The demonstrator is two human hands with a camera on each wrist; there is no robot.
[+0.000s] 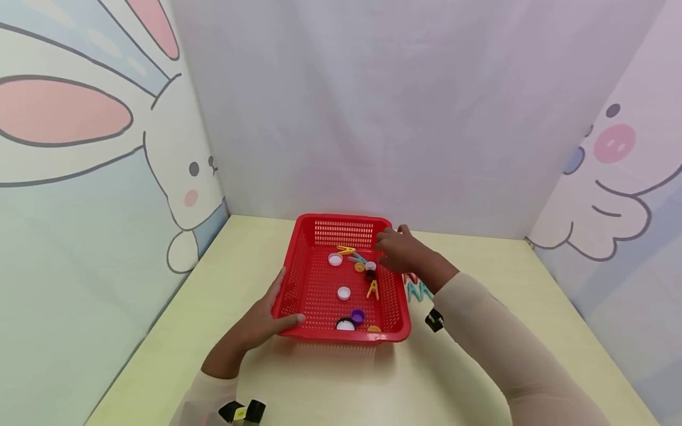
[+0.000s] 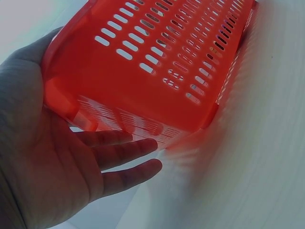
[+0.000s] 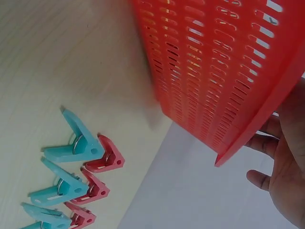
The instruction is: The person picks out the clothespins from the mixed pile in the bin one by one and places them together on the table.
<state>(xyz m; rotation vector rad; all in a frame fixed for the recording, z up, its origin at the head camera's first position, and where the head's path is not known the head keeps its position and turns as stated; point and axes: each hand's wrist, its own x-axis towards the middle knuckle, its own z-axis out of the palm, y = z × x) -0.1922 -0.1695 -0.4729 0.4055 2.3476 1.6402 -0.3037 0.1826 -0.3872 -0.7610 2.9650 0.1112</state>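
A red plastic basket (image 1: 341, 336) with slotted walls stands on the table. My left hand (image 1: 265, 315) grips its near left corner, thumb over the rim and fingers along the outside wall (image 2: 138, 76). Over the far right part of the basket is my right hand (image 1: 399, 249), its fingers apart and loosely bent beside the rim; in the right wrist view the rim covers part of them, and no held object shows. Inside lie white caps (image 1: 343, 293), a purple cap (image 1: 358, 317), a dark cap (image 1: 370, 275), yellow clothespins (image 1: 373, 290) and a bluish clothespin (image 1: 357, 258).
Right of the basket, teal clothespins (image 3: 76, 138) and red clothespins (image 3: 106, 153) lie in paired rows on the light wooden table (image 1: 533, 331). My right forearm partly covers them in the head view. A pale cloth wall (image 1: 351, 118) rises behind, with cartoon-printed side walls.
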